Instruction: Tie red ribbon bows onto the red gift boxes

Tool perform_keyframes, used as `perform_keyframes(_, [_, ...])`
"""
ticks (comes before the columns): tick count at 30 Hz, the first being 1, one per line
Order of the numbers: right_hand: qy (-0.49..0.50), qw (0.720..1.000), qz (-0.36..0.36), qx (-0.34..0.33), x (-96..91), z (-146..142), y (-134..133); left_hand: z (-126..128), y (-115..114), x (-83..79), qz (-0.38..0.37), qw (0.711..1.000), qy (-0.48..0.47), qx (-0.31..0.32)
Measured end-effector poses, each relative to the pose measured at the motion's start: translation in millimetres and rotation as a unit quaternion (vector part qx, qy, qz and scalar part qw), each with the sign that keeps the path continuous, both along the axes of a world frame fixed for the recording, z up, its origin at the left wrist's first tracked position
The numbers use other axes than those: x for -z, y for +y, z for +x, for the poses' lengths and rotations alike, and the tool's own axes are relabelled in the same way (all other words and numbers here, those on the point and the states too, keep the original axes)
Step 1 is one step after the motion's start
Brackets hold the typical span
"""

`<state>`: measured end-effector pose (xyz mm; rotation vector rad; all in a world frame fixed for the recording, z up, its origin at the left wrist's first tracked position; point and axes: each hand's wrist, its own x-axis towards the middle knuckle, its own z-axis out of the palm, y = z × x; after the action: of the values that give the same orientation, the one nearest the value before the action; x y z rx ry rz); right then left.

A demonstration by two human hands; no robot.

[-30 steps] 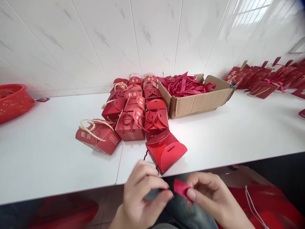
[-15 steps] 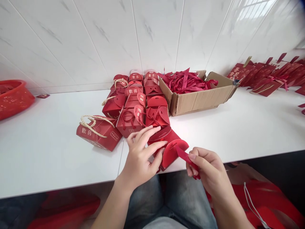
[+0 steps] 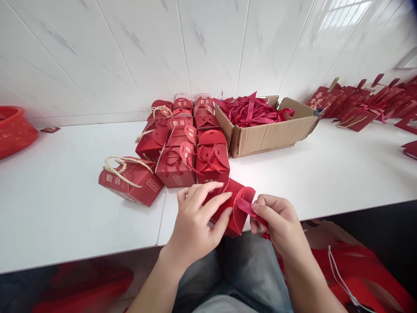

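Note:
A red gift box (image 3: 224, 204) with rounded flaps rests at the table's front edge. My left hand (image 3: 202, 213) holds it from the left, thumb and fingers curved over its top. My right hand (image 3: 275, 215) pinches a dark red ribbon (image 3: 246, 207), whose far end meets the slot in the box's right flap. How far the ribbon goes through the slot is hidden. Part of the ribbon hangs below my right fingers. Just behind, several red gift boxes (image 3: 176, 167) stand in rows, some with rope handles.
A cardboard box (image 3: 267, 141) heaped with red ribbons (image 3: 252, 111) stands at the back. One gift box with a cream rope handle (image 3: 130, 182) leans to the left. A red basin (image 3: 16, 134) is at far left. Red bags (image 3: 358, 104) line the wall at right.
The flap with the ribbon has tilted more upright and turned edge-on. My right hand has moved slightly left and up, closer to the box. My left thumb has shifted right along it.

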<state>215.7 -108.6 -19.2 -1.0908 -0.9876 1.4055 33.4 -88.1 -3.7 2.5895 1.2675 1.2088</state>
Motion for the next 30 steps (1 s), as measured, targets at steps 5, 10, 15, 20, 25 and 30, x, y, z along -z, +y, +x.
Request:
perform_keyframes(5, [-0.035,0.999,-0.003,0.003,-5.3,-5,3,1,0,0.6,0.019,1.000,-0.003,0.003])
perform_keyframes(10, [-0.081,0.997,0.016,-0.007,-12.5,-2,5,4,3,-2.3,0.038,0.999,-0.005,-0.005])
perform_keyframes(15, [-0.099,0.995,0.022,0.002,-16.0,1,6,7,4,-6.5,0.026,0.999,0.015,-0.016])
perform_keyframes(20, [-0.160,0.986,0.050,-0.014,-17.3,0,5,12,3,-7.8,0.016,0.999,0.009,-0.033])
perform_keyframes(25, [-0.204,0.977,0.067,-0.008,-17.1,-2,3,16,4,-8.4,0.012,0.999,-0.018,-0.044])
perform_keyframes(30, [-0.248,0.963,0.102,0.002,-17.0,-5,1,20,3,-7.3,-0.019,0.996,-0.070,-0.054])
